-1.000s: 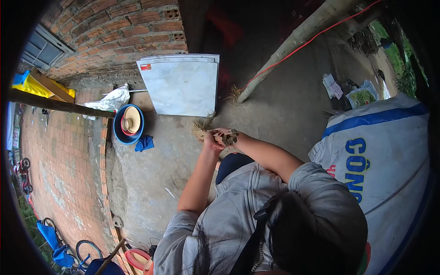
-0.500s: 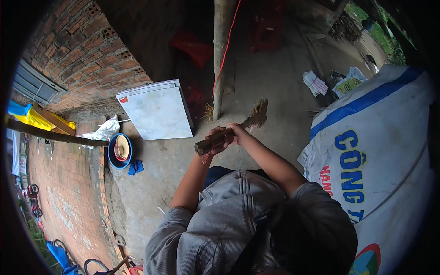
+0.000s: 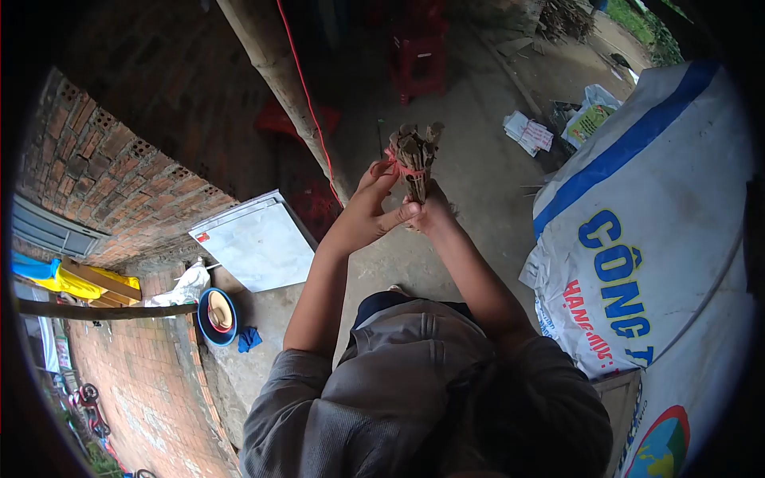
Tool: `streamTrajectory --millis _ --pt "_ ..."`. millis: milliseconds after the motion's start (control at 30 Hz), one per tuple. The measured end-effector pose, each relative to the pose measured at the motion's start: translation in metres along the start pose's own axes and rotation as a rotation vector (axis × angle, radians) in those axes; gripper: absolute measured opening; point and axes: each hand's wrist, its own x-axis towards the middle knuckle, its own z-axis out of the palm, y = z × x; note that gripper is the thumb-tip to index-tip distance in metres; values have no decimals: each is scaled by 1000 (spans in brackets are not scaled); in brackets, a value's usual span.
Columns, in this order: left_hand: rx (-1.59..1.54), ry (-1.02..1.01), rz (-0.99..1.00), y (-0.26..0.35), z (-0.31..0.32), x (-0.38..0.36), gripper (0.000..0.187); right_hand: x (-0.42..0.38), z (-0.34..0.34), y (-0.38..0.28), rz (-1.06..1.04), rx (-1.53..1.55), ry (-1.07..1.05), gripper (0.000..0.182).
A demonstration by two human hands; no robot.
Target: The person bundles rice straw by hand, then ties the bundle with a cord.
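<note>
A bundle of brown sticks or stalks (image 3: 416, 167) stands nearly upright in front of me, with a pinkish-red tie (image 3: 408, 169) round it near the cut ends. My right hand (image 3: 430, 209) is wrapped round the lower part of the bundle. On its left side, my left hand (image 3: 373, 209) has its fingers at the red tie and its thumb near the base of the bundle. The bundle's brushy end is mostly hidden behind my right hand.
A wooden post (image 3: 279, 76) with a red cord rises ahead. A white panel (image 3: 256, 243) leans at the left, near a blue basin (image 3: 217, 317). The large white sack (image 3: 613, 199) fills the right side. Beyond stands a red stool (image 3: 419, 64).
The bundle has swung from lying slantwise to nearly upright, its cut ends now up and away from me. Both hands have moved forward, and the view has shifted.
</note>
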Motion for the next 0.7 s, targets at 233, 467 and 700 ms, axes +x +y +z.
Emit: streamTrajectory --millis 233,467,700 --pt "-603 134 -87 -16 28 86 43 1 41 -36 1 -169 -101 35" --pt "-533 406 -78 -46 26 118 17 32 48 -62 330 -539 -272 51" --pt "-513 532 -133 -63 39 129 43 93 45 -122 247 -1519 -462 55"
